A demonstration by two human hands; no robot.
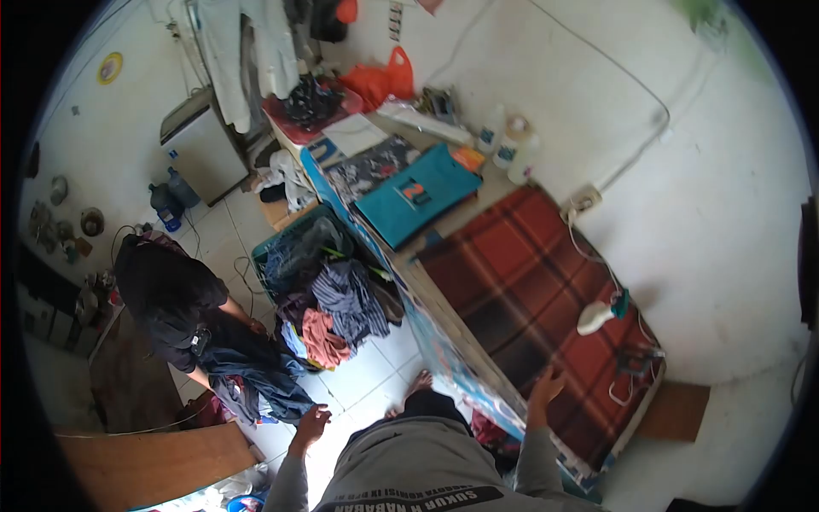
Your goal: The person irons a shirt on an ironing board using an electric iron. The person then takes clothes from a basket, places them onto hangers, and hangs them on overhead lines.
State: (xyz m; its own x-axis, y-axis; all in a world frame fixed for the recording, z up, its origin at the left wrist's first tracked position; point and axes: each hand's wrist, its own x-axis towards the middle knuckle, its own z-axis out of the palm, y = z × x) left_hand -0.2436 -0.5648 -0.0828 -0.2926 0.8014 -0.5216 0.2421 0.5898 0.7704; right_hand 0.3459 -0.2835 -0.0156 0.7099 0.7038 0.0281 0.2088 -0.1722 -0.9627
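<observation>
My left hand hangs in the air above the white tiled floor, fingers loosely bent and apart, with nothing seen in it. My right hand is over the near edge of a red and black plaid cloth, its fingers spread and empty. Whether it touches the cloth I cannot tell. Farther along the cloth, near the wall, lies what looks like a white and green clothes iron. A greyish object with a white cord sits at the cloth's right end.
A basket heaped with clothes stands beside the table. A teal folder and several white bottles are on the table. At left, a person in black bends over with dark clothing. A cord runs to a wall socket.
</observation>
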